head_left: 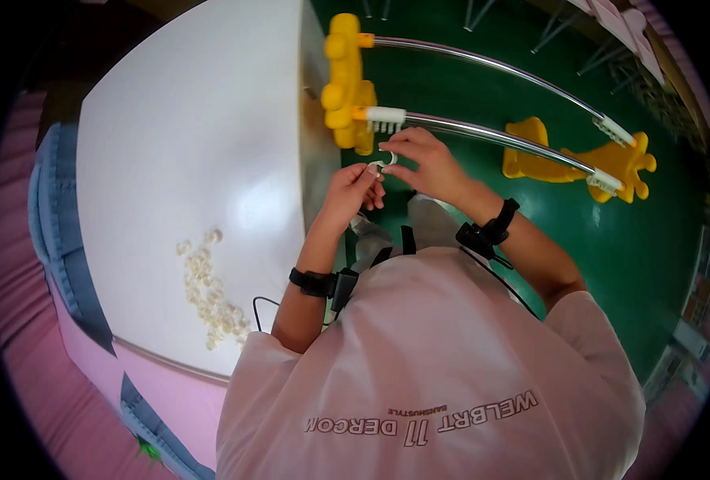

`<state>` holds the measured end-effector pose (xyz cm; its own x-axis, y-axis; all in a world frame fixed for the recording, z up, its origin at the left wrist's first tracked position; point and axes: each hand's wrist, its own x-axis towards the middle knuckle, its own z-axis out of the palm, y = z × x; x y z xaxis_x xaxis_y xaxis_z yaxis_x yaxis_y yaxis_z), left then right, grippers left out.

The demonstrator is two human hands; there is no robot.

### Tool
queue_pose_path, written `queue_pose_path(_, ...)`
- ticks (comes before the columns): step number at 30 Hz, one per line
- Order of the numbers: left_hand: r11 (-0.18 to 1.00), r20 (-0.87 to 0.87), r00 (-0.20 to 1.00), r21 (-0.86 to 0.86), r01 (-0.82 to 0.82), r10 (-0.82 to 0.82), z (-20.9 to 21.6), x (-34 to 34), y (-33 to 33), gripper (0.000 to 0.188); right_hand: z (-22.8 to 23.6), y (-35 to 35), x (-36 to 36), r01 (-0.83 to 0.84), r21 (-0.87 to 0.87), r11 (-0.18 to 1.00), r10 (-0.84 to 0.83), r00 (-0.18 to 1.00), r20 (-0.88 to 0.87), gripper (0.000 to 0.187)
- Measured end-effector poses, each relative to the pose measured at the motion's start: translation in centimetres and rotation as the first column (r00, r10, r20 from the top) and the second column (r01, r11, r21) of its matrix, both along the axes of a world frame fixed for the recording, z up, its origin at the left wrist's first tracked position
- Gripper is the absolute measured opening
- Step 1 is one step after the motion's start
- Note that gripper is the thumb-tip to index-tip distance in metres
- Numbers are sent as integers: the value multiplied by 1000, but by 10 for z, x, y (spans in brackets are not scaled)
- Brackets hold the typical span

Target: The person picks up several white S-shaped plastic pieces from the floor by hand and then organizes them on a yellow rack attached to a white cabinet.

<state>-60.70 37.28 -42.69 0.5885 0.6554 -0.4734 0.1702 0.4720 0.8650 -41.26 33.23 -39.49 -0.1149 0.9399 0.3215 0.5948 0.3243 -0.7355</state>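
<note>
Between my two hands is a small white plastic ring clip (392, 158), curved and with a gap. My left hand (353, 192) pinches its lower end between thumb and fingertips. From the other side, the thumb and fingers of my right hand (427, 162) close around its upper part. Both hands are just below the near chrome rod (483, 132) of a rack. A row of white clips (386, 118) sits on this rod's left end, close above my fingers. More white clips (605, 181) are bunched at its right end.
A white table (211, 120) stands on the left, with a scattered pile of small white rings (211, 300) on it. Yellow plastic end pieces (343, 80) carry the rods, including a far rod (491, 60). Blue cloth (59, 232) hangs at the table's far left. The floor (451, 88) is green.
</note>
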Motion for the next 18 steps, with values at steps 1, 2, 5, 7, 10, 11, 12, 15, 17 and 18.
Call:
queue_pose_path(1, 960, 203, 978, -280, 6, 53, -8, 14, 0, 26, -1, -3, 16, 31, -24, 999, -31, 1000, 5, 33)
queue_pose_path(2, 911, 310, 942, -411, 12, 127, -16, 30, -3, 20, -8, -4, 31, 80, -27, 996, -78, 994, 82, 33)
queue_pose_path(5, 786, 441, 870, -608, 110, 219, -55, 73, 3, 19, -30, -1, 64, 164, -20, 986, -160, 979, 129, 33)
queue_pose_path(7, 753, 497, 813, -647, 115, 303, -86, 94, 9, 18, -46, 9, 74, 173, -49, 984, -163, 974, 159, 31)
queue_pose_path(10, 633, 399, 760, -774, -21, 513, -105, 119, 13, 20, -60, 25, 73, 260, -121, 958, -250, 964, 93, 24)
queue_pose_path(11, 626, 396, 756, -779, -23, 521, -107, 126, 13, 20, -62, 29, 77, 255, -130, 958, -244, 965, 97, 24)
queue_pose_path(12, 655, 442, 748, -756, 14, 494, -110, 127, 13, 18, -65, 34, 79, 238, -187, 953, -237, 971, 30, 23)
queue_pose_path(15, 646, 478, 704, -762, 36, 525, -115, 131, 9, 16, -70, 45, 82, 155, -228, 961, -164, 986, -22, 22)
queue_pose_path(17, 611, 470, 665, -791, 27, 580, -118, 132, 7, 16, -73, 47, 83, 92, -211, 973, -96, 995, -5, 22)
queue_pose_path(18, 596, 478, 627, -803, 29, 615, -119, 132, 5, 16, -75, 46, 82, 101, -194, 976, -107, 994, -21, 24)
